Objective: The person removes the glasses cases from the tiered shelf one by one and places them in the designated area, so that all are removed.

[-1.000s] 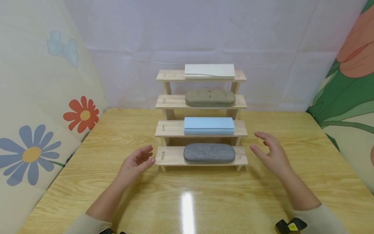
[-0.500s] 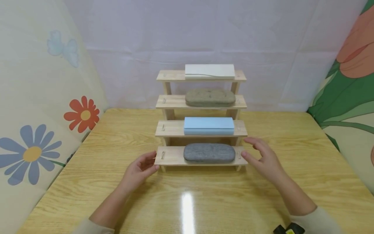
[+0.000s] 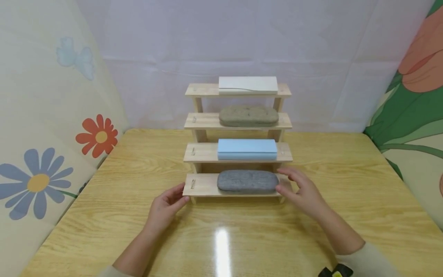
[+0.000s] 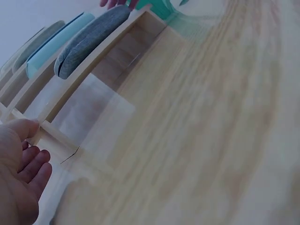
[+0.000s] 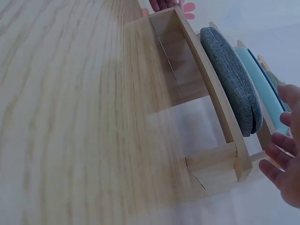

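Left hand [image 3: 164,209]: rack [image 3: 205,184] pinched at bottom corner. Right hand [image 3: 306,197]: half spread, nothing gripped; grey case [image 3: 247,181] just beside it, contact unclear; blue case [image 3: 247,149] beyond. Risk: grey case may be skewed or knocked off the rack if only one end is caught.

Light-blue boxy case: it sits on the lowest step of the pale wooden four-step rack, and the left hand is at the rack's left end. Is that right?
Wrong step: the head view shows the light-blue boxy case on the second-lowest step; the left hand is indeed at the left end of the rack.
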`<state>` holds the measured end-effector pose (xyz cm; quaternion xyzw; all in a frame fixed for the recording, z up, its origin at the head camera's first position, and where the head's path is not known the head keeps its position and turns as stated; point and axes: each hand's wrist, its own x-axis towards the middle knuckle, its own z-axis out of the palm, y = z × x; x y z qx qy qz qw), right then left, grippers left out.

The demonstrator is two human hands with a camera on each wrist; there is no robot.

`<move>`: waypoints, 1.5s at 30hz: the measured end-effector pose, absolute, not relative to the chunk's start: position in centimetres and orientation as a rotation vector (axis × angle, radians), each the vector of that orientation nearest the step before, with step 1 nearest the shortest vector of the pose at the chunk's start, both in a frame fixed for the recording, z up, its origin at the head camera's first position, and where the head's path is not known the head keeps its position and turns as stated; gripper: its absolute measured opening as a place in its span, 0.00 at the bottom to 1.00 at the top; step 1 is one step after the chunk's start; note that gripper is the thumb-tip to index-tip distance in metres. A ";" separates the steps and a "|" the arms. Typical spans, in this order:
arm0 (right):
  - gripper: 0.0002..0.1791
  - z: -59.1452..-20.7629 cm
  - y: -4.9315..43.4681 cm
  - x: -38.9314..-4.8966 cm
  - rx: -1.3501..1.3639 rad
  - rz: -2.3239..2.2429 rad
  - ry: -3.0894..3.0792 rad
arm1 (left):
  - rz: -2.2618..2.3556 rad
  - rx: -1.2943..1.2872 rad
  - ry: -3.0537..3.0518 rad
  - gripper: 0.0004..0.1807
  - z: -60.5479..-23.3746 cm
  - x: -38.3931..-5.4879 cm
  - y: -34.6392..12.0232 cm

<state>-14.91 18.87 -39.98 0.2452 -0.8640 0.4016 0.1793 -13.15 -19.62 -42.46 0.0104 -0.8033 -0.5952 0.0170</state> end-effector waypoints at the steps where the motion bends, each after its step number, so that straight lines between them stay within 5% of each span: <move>1: 0.23 -40.0 18.8 -15.0 0.692 1.143 -2.451 | -1.844 0.044 -2.492 0.26 -42.5 -13.2 -19.5; 45: 0.33 -39.6 14.5 -17.2 0.767 1.092 -2.768 | -1.862 0.103 -2.444 0.24 -43.0 -13.0 -19.2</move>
